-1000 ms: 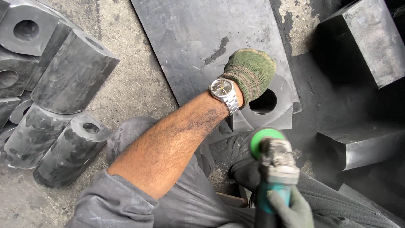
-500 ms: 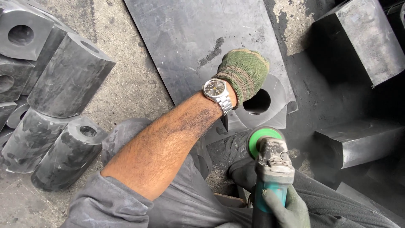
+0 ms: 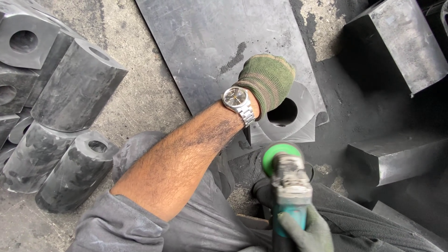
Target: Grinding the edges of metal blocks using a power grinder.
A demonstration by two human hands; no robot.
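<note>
The gloved left hand is curling over a holed black block, pressing it at centre. At five o'clock, the right hand is gripping a teal grinder just below the block.

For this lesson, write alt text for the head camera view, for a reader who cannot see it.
A gloved left hand steadies a dark block with a round hole on a flat dark sheet, while the gloved right hand holds a green grinder beside it. More holed blocks lie piled at left on the concrete floor.
</note>
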